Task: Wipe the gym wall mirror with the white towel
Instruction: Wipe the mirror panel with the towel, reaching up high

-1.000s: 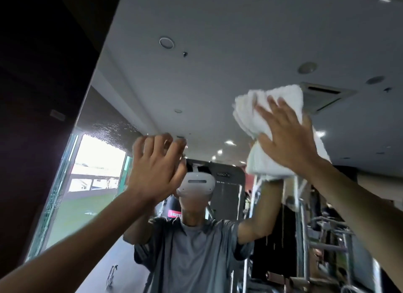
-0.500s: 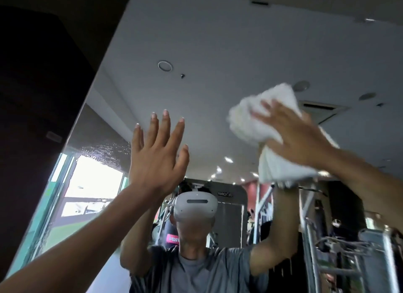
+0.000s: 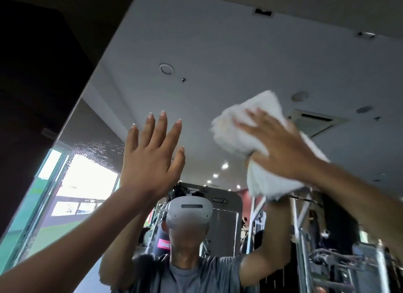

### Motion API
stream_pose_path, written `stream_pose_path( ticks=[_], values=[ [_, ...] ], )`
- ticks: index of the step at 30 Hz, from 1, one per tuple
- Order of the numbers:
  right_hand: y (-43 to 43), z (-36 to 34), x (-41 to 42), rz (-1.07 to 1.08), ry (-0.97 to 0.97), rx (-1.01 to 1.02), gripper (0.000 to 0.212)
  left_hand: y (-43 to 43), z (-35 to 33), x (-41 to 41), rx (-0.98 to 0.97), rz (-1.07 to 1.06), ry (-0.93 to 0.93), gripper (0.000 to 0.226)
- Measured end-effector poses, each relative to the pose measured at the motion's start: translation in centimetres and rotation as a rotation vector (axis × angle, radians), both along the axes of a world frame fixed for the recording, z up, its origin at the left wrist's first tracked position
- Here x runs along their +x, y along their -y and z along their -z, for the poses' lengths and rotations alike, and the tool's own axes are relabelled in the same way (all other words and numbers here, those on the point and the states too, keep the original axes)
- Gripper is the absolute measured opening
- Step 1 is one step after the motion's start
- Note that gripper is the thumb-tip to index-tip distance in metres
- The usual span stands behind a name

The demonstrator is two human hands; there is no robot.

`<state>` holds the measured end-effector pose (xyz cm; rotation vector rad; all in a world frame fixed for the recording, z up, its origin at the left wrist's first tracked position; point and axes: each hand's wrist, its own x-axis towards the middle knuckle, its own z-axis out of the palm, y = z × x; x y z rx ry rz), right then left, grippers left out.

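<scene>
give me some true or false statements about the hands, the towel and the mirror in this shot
1. The right hand lies on the white towel with its fingers spread. True.
2. The left hand grips a spray bottle. False: it is raised with straight fingers and holds nothing.
3. The towel is held higher than the white headset reflected in the mirror. True.
4. The towel hangs over the person's shoulder. False: it is bunched under the right hand, up against the mirror.
5. Both arms are raised above the reflected headset. True.
</scene>
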<state>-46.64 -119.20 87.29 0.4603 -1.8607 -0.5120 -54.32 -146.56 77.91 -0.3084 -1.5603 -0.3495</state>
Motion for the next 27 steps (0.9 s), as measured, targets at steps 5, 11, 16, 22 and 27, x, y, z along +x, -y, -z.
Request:
stream_pose_path(
  ticks=[5,11,16,22,27],
  values=[
    [2.0,-9.1,-0.7,0.054,-0.151,-0.534,0.061,0.2,-0.1,-0.2,-0.003,0.009,-0.005,0.067],
    [11.5,-5.7,-2.5,0.069,-0.115,-0.247,0.064,0.4,-0.2,-0.2,0.024,0.002,0.013,0.077],
    [5.4,-0.4,-1.0,-0.014,-0.059,-0.013,0.067,0.1,-0.1,-0.1,0.091,-0.010,0.035,0.082],
    [6.1,-10.8,-1.4,0.032,-0.207,-0.530,0.058,2.3,-0.1,0.1,-0.046,-0.059,0.042,0.081],
    [17.5,-10.7,-3.9,-0.005,-0.181,-0.311,0.059,7.7,0.2,-0.7,-0.245,-0.132,0.037,0.075]
  ],
)
